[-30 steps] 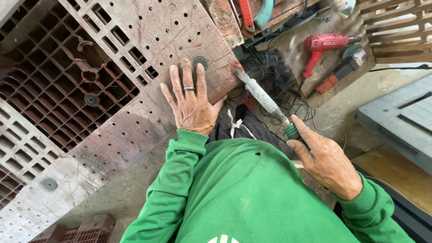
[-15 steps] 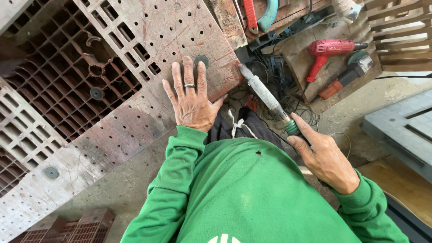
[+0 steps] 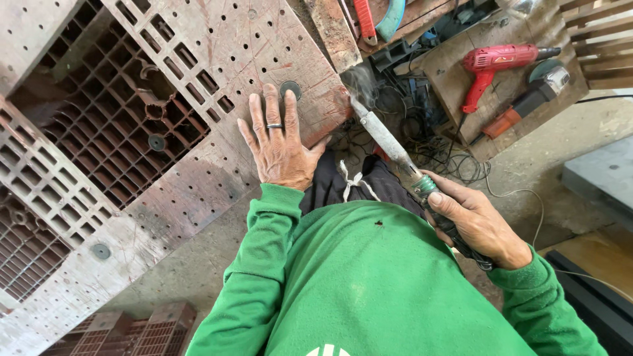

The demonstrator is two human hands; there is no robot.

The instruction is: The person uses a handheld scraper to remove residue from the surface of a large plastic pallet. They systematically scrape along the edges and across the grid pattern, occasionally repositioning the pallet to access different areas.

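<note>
Nearest the camera is the person's green sweatshirt, its two sleeves running out toward the hands. The right hand is clenched around the dark handle of a long soldering-type heat tool, thumb laid along the green collar of the grip. The tool's pale metal barrel slants up and to the left, and its tip sits at the near right edge of the plastic pallet, where a thin wisp of smoke rises. A cord trails from the handle past the wrist. The left hand lies released and flat, palm down with fingers spread, on the reddish perforated top of the pallet, just beside that same edge; a ring shows on one finger, and a small round dark disc sits at the fingertips. The pallet is tilted across the left of the view, its ribbed grid open in the middle. Beyond the tool tip lies a tangle of black cables on the concrete floor. Farther off, a wooden board carries a red power drill and an orange-handled angle grinder, well apart from both hands.
</note>
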